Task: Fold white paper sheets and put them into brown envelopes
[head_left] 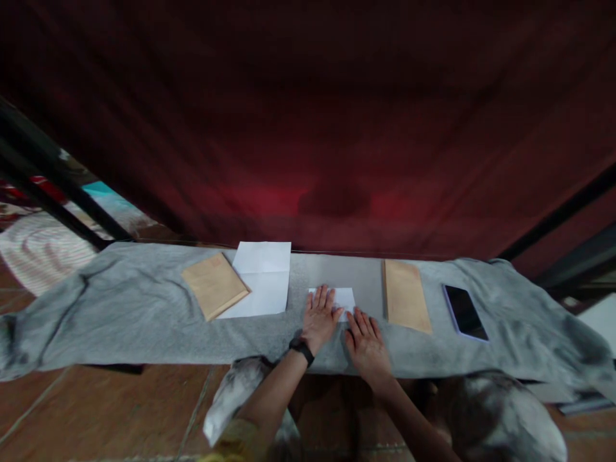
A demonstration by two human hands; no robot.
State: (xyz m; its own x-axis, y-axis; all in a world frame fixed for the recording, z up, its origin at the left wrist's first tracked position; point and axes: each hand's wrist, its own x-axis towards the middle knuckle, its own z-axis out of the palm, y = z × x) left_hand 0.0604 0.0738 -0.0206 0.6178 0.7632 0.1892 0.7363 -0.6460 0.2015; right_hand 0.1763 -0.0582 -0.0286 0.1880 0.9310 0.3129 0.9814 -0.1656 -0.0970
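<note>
My left hand (321, 317) lies flat with its fingers spread on a small folded white paper (344, 298) on the grey cloth. A black watch is on that wrist. My right hand (366, 340) rests flat just to the right and nearer to me, its fingertips at the paper's lower right edge. Neither hand holds anything. Most of the paper is covered by my left hand.
A grey cloth (144, 314) covers a low bench. On it lie a brown envelope (214, 284) over a white sheet (264, 276) at left, another brown envelope (405, 295) and a dark phone (464, 312) at right. A dark red curtain (308, 128) hangs behind.
</note>
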